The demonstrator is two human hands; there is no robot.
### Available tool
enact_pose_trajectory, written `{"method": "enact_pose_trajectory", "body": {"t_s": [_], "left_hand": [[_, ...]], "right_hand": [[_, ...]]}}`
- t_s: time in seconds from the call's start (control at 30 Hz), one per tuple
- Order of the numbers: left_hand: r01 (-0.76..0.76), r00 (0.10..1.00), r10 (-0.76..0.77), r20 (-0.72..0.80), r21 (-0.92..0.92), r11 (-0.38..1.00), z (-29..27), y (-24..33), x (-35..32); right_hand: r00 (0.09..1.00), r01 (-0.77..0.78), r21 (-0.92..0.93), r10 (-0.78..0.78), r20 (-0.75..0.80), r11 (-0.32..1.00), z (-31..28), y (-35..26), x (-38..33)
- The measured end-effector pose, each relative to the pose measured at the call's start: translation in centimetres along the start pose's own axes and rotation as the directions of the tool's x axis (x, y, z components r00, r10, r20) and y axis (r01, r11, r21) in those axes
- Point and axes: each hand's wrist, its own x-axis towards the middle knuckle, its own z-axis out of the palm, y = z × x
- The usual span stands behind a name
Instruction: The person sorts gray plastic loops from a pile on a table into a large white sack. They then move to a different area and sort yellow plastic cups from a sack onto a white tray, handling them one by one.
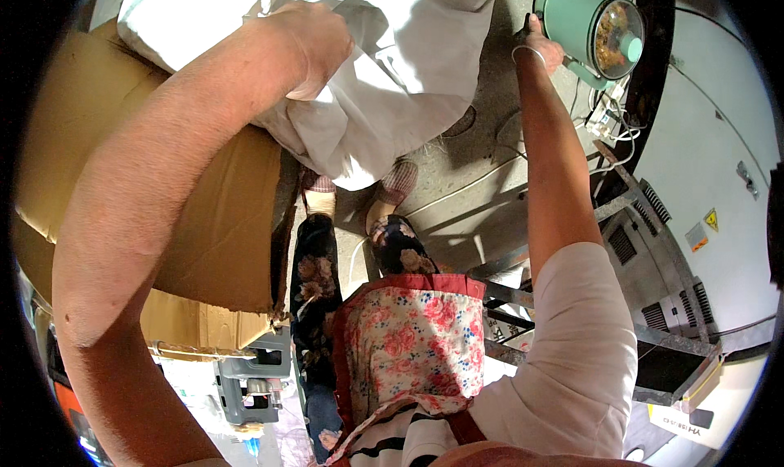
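Here, the left hand (314, 46) is curled closed on a white cloth (408, 54), which lies partly over the cardboard (224, 222). At upper right, the right hand (549, 50) meets the side of a green pot (565, 17); how far its fingers close I cannot tell.

Grey concrete floor (490, 132), lit hard & unevenly, w/ bright patches and sharp-edged shadows. R side: lg. pale-grey cabinet (727, 99) w/ a handle (746, 179) & yellow triangular warning sticker (711, 219); slotted vents (624, 248) nr. its lower part. Dark metal frame (674, 339) just in front. White cables (604, 117) tangled nr. cabinet. L side: lg. folded brown cardboard (216, 222), partly sunlit.
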Motion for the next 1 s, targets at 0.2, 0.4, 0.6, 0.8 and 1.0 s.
{"method": "enact_pose_trajectory", "body": {"t_s": [0.2,0.4,0.6,0.8,1.0], "left_hand": [[0.049,0.997,-0.051,-0.049,-0.034,0.998,0.1,0.7,-2.1],[0.063,0.997,-0.065,-0.028,-0.080,0.995,0.2,0.3,-1.6],[0.041,0.999,-0.042,0.014,0.022,0.999,0.5,0.1,-0.1],[0.027,0.985,-0.035,0.169,0.051,0.998,-1.8,2.4,-2.6],[0.044,0.977,0.005,-0.213,0.223,0.974,-5.5,11.0,-9.1]], "right_hand": [[0.998,0.057,0.070,-0.057,-0.012,0.996,0.9,-1.1,-1.3],[0.997,0.063,0.052,-0.061,-0.041,0.997,0.8,-0.9,-1.5],[0.969,0.135,0.070,-0.146,0.198,0.988,0.4,2.1,-0.2],[0.906,0.265,0.052,-0.267,0.329,0.963,-5.1,8.2,-8.2],[0.650,0.588,-0.022,-0.456,0.608,0.808,-11.6,20.8,-13.0]]}}
